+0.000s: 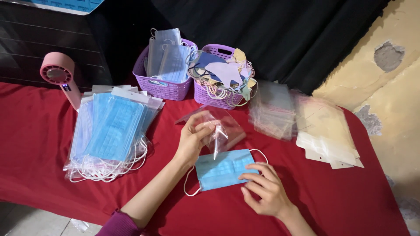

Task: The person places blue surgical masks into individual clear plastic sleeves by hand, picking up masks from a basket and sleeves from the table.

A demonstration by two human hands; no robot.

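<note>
A blue face mask (pixel 223 169) lies flat on the red tablecloth (pixel 332 201), near the front edge, its white ear loops spread out at both ends. The right hand (pixel 264 189) rests on the mask's lower right corner, fingers loosely extended and pressing it down rather than closed around it. Just above the mask, the left hand (pixel 192 140) pinches a clear plastic sleeve (pixel 221 129) between thumb and fingertips, holding it lifted with its lower edge touching the top of the mask. The mask is still wholly outside the sleeve, so by the look of it this piece has not yet been bagged. To the left sits a stack of bagged blue masks (pixel 111 131), fanned slightly, which suggests a good share of the work is already done. To the right lie piles of empty clear sleeves (pixel 273 109) and flat white-backed bags (pixel 328 144), so plenty of packaging remains. Behind stand two purple baskets: the left basket (pixel 159 85) holds loose pale blue masks upright, the right basket (pixel 210 98) a tangle of mixed-colour masks, both still fairly full. A pink handheld fan (pixel 59 76) stands at the far left.
</note>
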